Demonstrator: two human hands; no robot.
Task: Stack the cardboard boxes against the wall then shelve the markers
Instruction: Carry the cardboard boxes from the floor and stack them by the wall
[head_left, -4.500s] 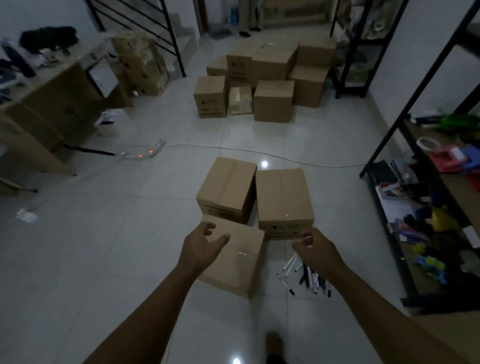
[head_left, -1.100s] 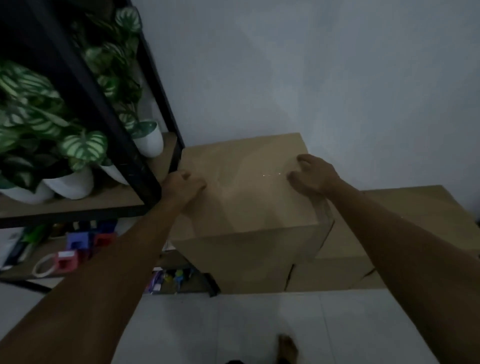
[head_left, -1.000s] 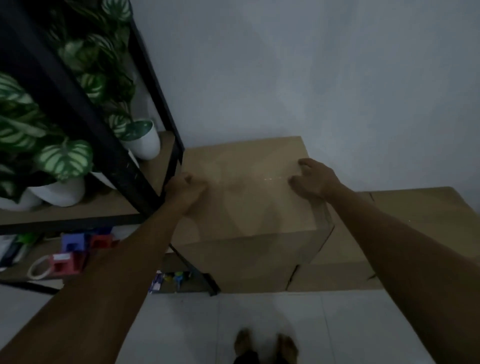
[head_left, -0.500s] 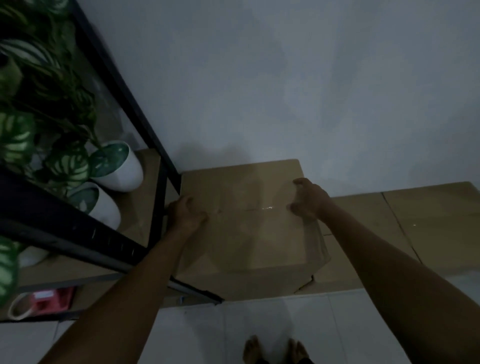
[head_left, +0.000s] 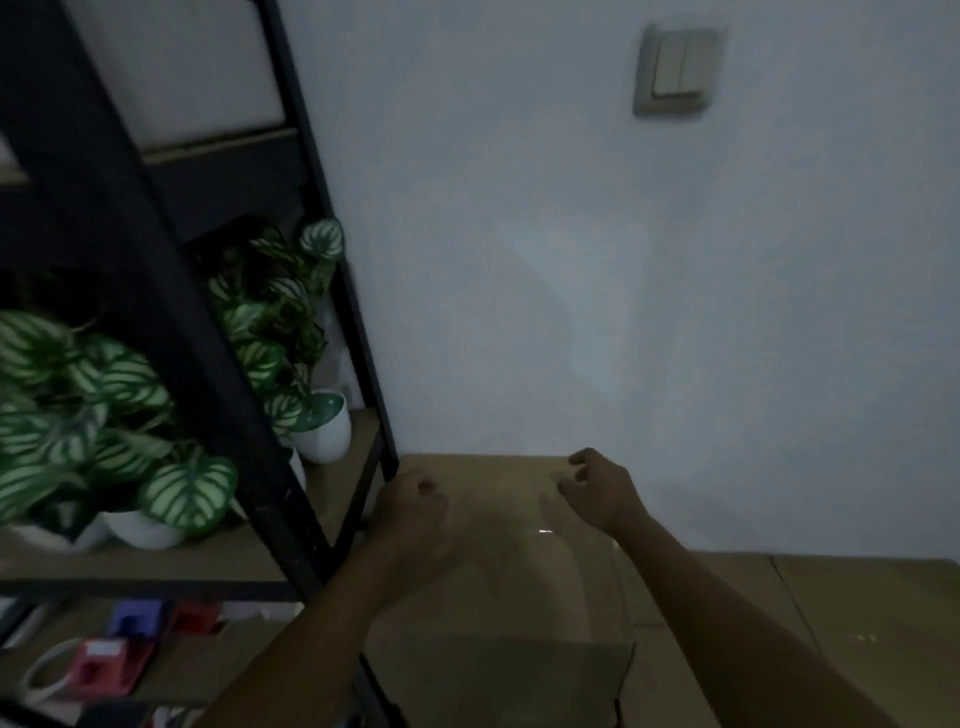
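Cardboard box (head_left: 498, 566) sits on top of a lower row of boxes (head_left: 779, 592), pushed back against the pale wall (head_left: 519, 260) and standing just to the right of a black metal shelf unit (head_left: 208, 364). We look down on it from our head camera in dim light, and the picture is a little blurred. Its flat top faces us, with a strip of clear tape catching a small glint near the middle.

Our left hand (head_left: 410, 512) hovers over the left part of the box top, close to the shelf post, with the fingers curled into a loose fist and nothing inside them. We cannot tell whether it touches the cardboard. Our right hand (head_left: 597, 491) hangs over the far right part of the top, near the wall, fingers bent like a loose claw with the tips apart, gripping nothing. Both bare forearms reach in from the bottom edge of the view.

On the shelf to the left stand potted plants (head_left: 104, 415) with green, white-striped leaves in white pots (head_left: 324, 431), resting on a wooden shelf board. A lower shelf holds small red and blue items (head_left: 135, 623), too blurred to name. High on the wall, to the right, is a double light switch (head_left: 678, 70).
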